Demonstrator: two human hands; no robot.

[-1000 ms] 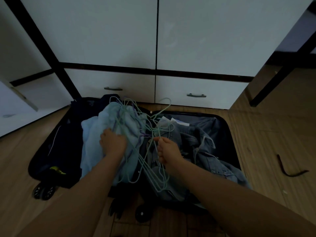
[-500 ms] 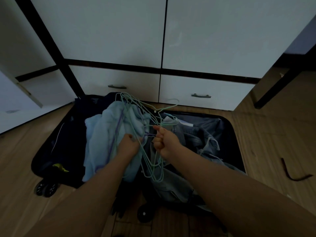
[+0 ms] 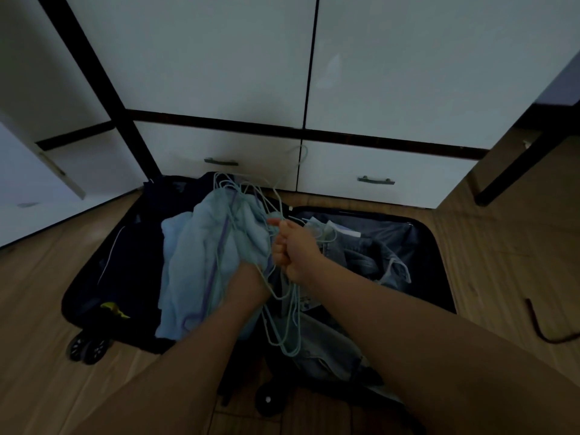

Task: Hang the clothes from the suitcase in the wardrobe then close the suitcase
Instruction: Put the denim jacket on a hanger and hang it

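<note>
A black suitcase (image 3: 434, 246) lies open on the wooden floor. A light blue garment (image 3: 201, 262) is heaped over its left half and denim clothes (image 3: 370, 255) fill its right half. A tangled bunch of pale green wire hangers (image 3: 282, 324) hangs above the clothes. My right hand (image 3: 295, 249) grips the bunch near the hooks. My left hand (image 3: 248, 281) is at the hangers just below, its fingers hidden behind the right hand and the wires. The white wardrobe (image 3: 219, 73) stands behind the suitcase with its doors closed.
Two drawers with dark handles (image 3: 376, 180) sit under the wardrobe doors. An open white door (image 3: 37, 171) stands at the left. A dark curved strap (image 3: 546, 324) lies on the floor at the right. Suitcase wheels (image 3: 88, 346) stick out at the near left.
My right hand has lifted the hanger bunch higher off the clothes. My left hand left the blue garment and moved right to the hangers. The view has come closer to the suitcase.
</note>
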